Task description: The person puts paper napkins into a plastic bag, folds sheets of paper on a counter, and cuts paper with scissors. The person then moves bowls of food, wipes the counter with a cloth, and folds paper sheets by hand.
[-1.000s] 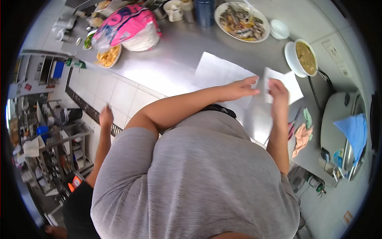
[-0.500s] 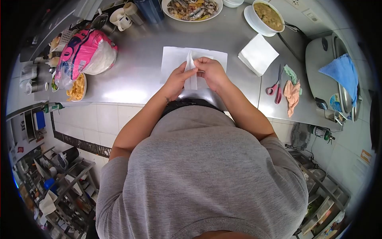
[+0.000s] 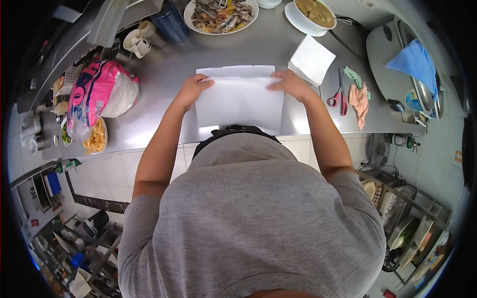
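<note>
An opened white paper sheet [image 3: 241,104] is stretched between my two hands, over the near edge of the steel counter [image 3: 164,77]. My left hand [image 3: 195,91] pinches its far left corner, and my right hand [image 3: 290,84] pinches its far right corner. Beneath it, another white sheet [image 3: 236,70] lies on the counter, only its far part showing. A stack of folded white paper [image 3: 312,59] rests just beyond my right hand. Red-handled scissors [image 3: 339,97] lie farther right, beside a peach cloth [image 3: 358,104].
On the left are a pink bag [image 3: 102,94] and a bowl of yellow food [image 3: 97,136]. Along the back stand a blue container [image 3: 170,22], a plate of fish [image 3: 222,15] and a bowl of soup [image 3: 314,12]. A blue cloth [image 3: 415,64] hangs over a metal appliance at right.
The folded paper between my hands has been opened out into a wide sheet, and my hands have moved apart. Earlier, my right hand held the white stack, which now lies on the counter.
</note>
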Demonstrator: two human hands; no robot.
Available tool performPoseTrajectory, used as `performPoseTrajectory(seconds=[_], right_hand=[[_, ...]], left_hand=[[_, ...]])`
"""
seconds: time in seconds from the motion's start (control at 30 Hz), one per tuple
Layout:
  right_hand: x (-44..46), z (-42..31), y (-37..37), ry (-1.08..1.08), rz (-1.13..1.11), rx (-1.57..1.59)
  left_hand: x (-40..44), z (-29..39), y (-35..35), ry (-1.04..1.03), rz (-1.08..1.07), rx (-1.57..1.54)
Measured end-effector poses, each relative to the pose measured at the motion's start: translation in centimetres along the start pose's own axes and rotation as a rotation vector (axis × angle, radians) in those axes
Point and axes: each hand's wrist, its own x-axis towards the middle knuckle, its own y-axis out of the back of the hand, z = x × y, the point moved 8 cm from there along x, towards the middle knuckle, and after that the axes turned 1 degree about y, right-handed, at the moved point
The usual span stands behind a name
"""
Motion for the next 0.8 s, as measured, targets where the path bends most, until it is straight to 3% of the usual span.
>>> performPoseTrajectory(seconds=[0.1,0.2,0.3,0.37,0.5,0.67,0.8], right_hand=[[2.3,3.1,0.4,-0.077,0.408,0.364],[4.2,5.7,-0.7,-0.07,0.515,0.3],[2.6,3.2,-1.1,-0.055,0.453,0.275],[3.4,4.3,-0.8,-0.009,0.585,0.117],[4.6,5.2,-0.4,0.078,0.743,-0.07],[3.7,3.2,-0.2,-0.059,0.694,-0.089],[3.9,2.9,-0.5,-0.077,0.718,-0.173]], left_hand=[[1.9,-1.6,0.8,-0.027,0.111,-0.091],[3.4,-3.0,1.7,-0.076,0.181,-0.154],[3.9,-3.6,2.0,-0.055,0.186,-0.177],[4.3,-3.6,2.2,-0.045,0.2,-0.2],[5.3,-4.6,2.9,-0.109,0.284,0.022],[4.7,-3.7,3.2,-0.194,0.406,0.145],[3.0,-1.2,2.7,-0.254,0.51,0.486]])
